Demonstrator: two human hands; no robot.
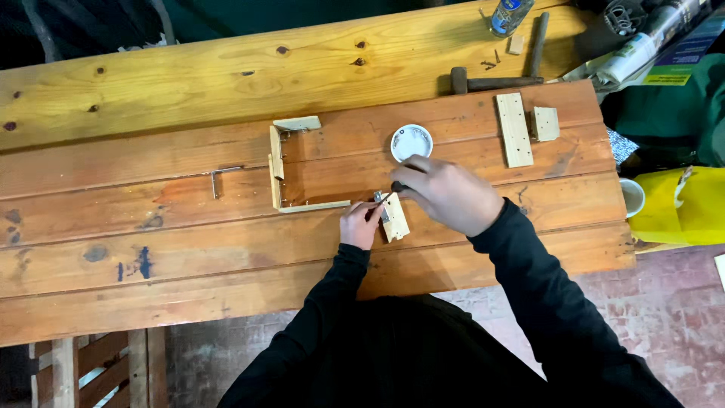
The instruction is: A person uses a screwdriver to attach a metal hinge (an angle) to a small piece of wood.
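Note:
My left hand (360, 224) presses down on a small light wood block (396, 221) that carries a small metal fitting (380, 199), on the reddish plank bench (189, 219). My right hand (447, 193) is closed around a dark-handled tool (398, 187), its tip at the fitting. Left of the hands lies a three-sided frame of thin wood strips (281, 168). A round white lid (411, 142) sits just beyond my right hand.
A flat wood strip (513, 129) and a small square piece (545, 124) lie at the right. Behind them rest a hammer (491, 81), a bottle (510, 15) and loose nails. A metal L-shaped piece (217, 180) lies at the left. A yellow bag (676, 204) and white cup (633, 196) sit off the right edge.

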